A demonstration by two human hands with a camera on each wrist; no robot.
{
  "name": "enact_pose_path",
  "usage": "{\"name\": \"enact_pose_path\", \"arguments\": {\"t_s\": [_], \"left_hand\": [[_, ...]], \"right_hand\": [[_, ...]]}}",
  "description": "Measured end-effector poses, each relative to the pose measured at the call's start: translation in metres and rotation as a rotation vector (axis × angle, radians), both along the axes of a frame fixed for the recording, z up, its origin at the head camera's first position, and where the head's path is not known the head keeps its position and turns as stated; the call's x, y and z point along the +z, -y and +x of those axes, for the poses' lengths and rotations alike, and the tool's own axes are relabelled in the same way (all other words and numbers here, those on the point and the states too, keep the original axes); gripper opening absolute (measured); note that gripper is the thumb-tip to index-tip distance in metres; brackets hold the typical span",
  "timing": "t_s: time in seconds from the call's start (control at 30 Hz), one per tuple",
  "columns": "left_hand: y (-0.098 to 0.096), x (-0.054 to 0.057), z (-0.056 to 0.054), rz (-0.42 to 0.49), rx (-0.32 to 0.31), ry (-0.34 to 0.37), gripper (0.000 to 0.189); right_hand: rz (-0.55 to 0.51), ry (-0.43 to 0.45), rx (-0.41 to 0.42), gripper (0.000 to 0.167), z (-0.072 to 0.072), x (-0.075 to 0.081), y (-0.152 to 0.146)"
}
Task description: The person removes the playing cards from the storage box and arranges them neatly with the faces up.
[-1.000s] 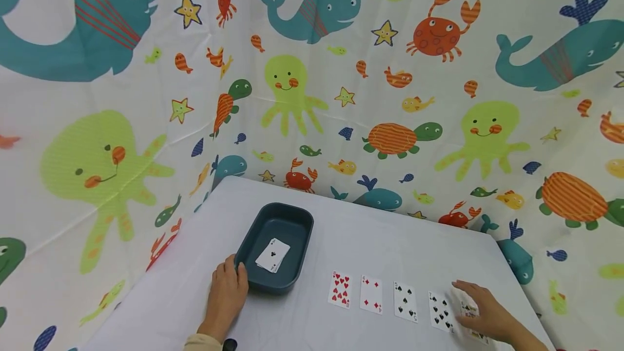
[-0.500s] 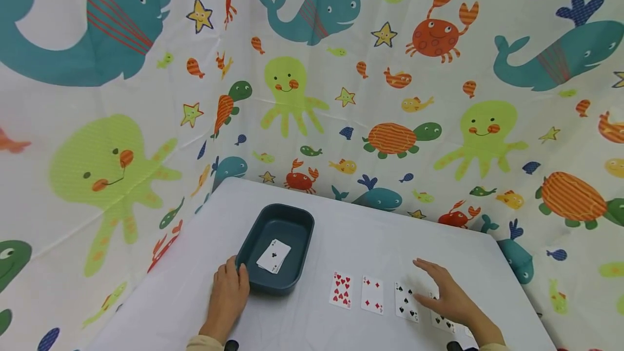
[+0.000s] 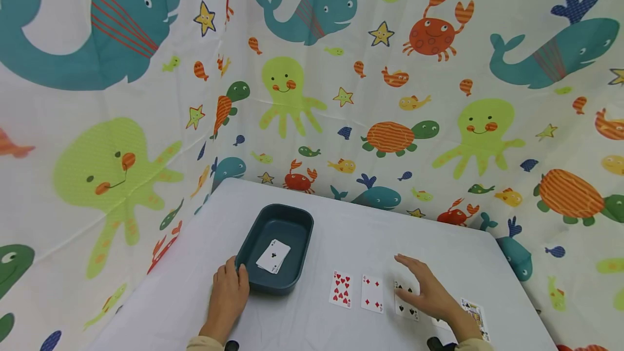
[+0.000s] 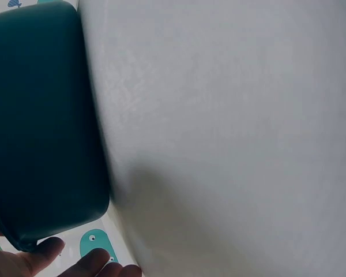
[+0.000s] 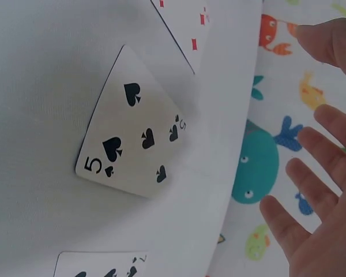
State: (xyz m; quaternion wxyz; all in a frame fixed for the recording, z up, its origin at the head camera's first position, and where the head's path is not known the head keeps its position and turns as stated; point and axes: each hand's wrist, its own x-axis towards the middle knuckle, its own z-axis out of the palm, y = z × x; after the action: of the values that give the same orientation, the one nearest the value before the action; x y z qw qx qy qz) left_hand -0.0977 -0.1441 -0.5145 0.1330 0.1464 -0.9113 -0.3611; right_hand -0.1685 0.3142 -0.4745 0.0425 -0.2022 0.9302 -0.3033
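Note:
My left hand (image 3: 226,291) holds the near left rim of a dark teal plastic tub (image 3: 286,227). In the left wrist view, fingertips (image 4: 48,248) sit right at the rim. Inside the tub lies a small stack of playing cards with the ace of clubs (image 3: 273,255) on top. My right hand (image 3: 431,294) hovers over a row of face-up cards, its fingers spread and nothing in them. It partly covers the five of spades (image 5: 135,130) and mostly hides the seven of spades (image 5: 104,266) in the head view.
Left of the five lie the four of diamonds (image 3: 372,293) and a hearts card (image 3: 340,289). A face card (image 3: 475,313) is at the row's right end. White cloth covers the table (image 3: 370,232); a sea-animal curtain (image 3: 331,123) hangs behind and at the left.
My right hand has moved left from above the face card to above the five of spades, uncovering the face card. The left hand stays at the tub; the cards lie as before.

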Motion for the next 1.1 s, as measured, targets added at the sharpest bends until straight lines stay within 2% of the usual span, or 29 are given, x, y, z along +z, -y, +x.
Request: {"name": "enact_pose_path", "arguments": {"t_s": [0.47, 0.77, 1.1], "left_hand": [[0.0, -0.002, -0.001, -0.002, -0.002, -0.012, 0.046], [0.002, -0.003, 0.0, 0.004, 0.006, -0.016, 0.046], [0.002, -0.002, 0.0, 0.018, -0.002, -0.019, 0.047]], "right_hand": [[-0.051, -0.043, 0.068, 0.073, -0.003, 0.003, 0.037], [-0.051, -0.026, 0.077, 0.076, -0.008, 0.01, 0.058], [-0.063, -0.051, 0.105, 0.076, -0.009, 0.012, 0.072]]}}
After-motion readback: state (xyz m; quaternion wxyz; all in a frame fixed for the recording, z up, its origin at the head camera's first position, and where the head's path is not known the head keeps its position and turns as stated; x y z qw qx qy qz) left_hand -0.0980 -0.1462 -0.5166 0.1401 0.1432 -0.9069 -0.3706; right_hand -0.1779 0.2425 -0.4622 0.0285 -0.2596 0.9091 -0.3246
